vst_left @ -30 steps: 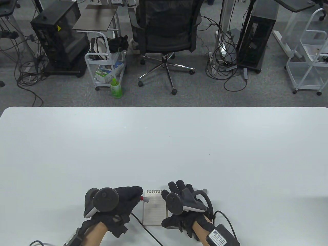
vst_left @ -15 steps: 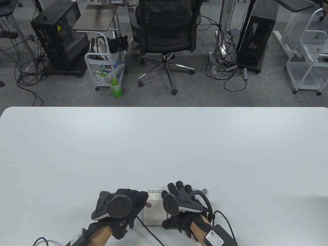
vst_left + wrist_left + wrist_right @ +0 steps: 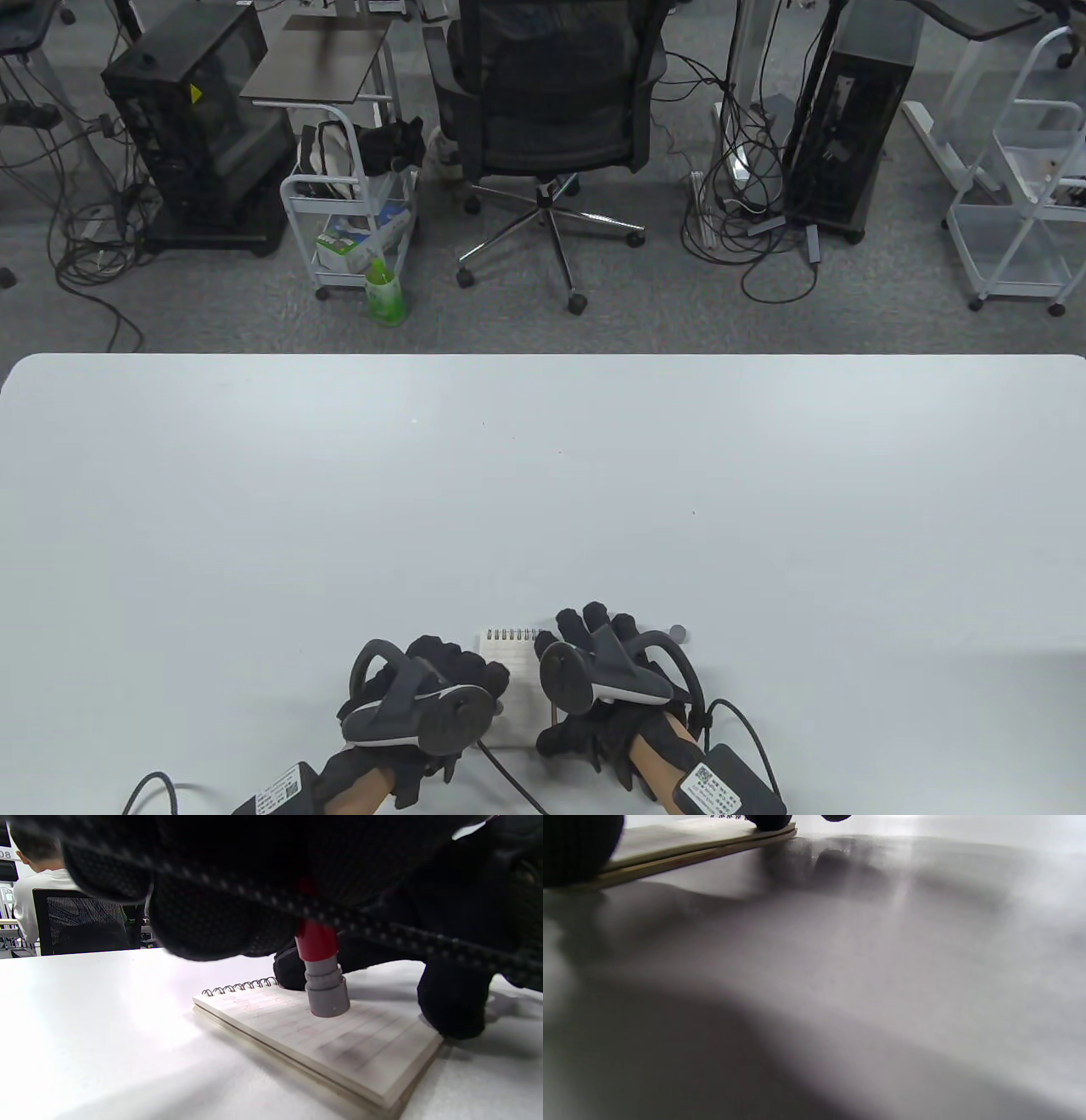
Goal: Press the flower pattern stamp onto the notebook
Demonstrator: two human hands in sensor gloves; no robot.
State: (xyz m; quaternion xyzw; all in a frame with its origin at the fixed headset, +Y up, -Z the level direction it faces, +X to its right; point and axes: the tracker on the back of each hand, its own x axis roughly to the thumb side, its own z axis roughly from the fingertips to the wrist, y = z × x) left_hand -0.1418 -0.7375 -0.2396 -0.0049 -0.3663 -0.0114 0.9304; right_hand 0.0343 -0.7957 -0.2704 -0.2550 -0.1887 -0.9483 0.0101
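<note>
A small spiral-bound notebook (image 3: 513, 671) lies open near the table's front edge, between my hands. My left hand (image 3: 458, 679) grips a red-and-grey stamp (image 3: 322, 984) upright, its grey base set on the lined page (image 3: 331, 1043). In the table view the stamp is hidden under the hand. My right hand (image 3: 585, 645) rests on the notebook's right edge; its fingertips (image 3: 768, 821) press on the pad's edge (image 3: 691, 844) in the right wrist view. Faint pink marks show on the page near the spiral (image 3: 242, 986).
A small grey cap (image 3: 677, 632) lies on the white table (image 3: 543, 492) just right of my right hand. An office chair (image 3: 547, 102), carts and computer towers stand on the floor beyond the table's far edge. Glove cables trail at the front edge.
My left hand moved right from beside the notebook to over its page, bringing the stamp down onto the paper. The right hand stayed on the notebook's right edge.
</note>
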